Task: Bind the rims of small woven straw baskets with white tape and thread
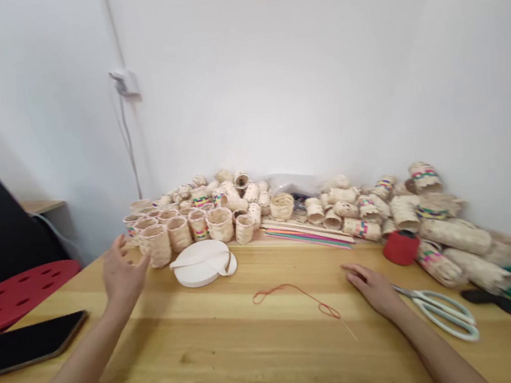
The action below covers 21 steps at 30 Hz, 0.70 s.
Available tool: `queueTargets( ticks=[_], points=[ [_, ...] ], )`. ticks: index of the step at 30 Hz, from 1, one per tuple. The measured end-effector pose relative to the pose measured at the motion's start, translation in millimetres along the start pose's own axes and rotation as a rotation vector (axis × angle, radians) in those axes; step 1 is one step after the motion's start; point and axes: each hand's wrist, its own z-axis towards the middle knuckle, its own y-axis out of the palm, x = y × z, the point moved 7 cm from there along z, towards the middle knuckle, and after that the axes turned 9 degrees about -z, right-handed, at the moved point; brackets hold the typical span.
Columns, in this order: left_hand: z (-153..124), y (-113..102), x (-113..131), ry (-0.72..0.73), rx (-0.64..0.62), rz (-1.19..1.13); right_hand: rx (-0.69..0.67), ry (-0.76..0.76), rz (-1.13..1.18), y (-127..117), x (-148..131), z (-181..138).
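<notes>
Forearms (67,376) extend; left fingers (119,242) spread, empty, near a pale, pink-rimmed woven cup (157,246); right fingers (360,270) bent, empty.

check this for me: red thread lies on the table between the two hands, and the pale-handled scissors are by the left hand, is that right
Not quite: the pale-handled scissors are by the right hand, as the head view shows. The red thread does lie on the table between the two hands.
</notes>
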Motion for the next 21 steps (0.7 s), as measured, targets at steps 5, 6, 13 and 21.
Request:
queueTargets(
  ticks=[5,6,13,21],
  points=[
    [-55.7,21.2,76.1,0.246,-0.290,-0.199,-0.034,0.028,-0.009,-1.1,-4.1,-4.5],
    [-70.8,32.1,88.5,0.272,-0.407,-0.210,-0.041,0.025,-0.012,-1.7,-6.8,-5.6],
    [-175.7,113.9,141.0,0.478,-1.127,-0.157,-0.276,-0.106,-0.066,-2.8,-51.1,-16.8],
    [-251.4,195.3,182.3,0.851,-1.336,-0.039,-0.357,-0.041,-0.309,-10.5,-77.3,-55.8]
  ],
)
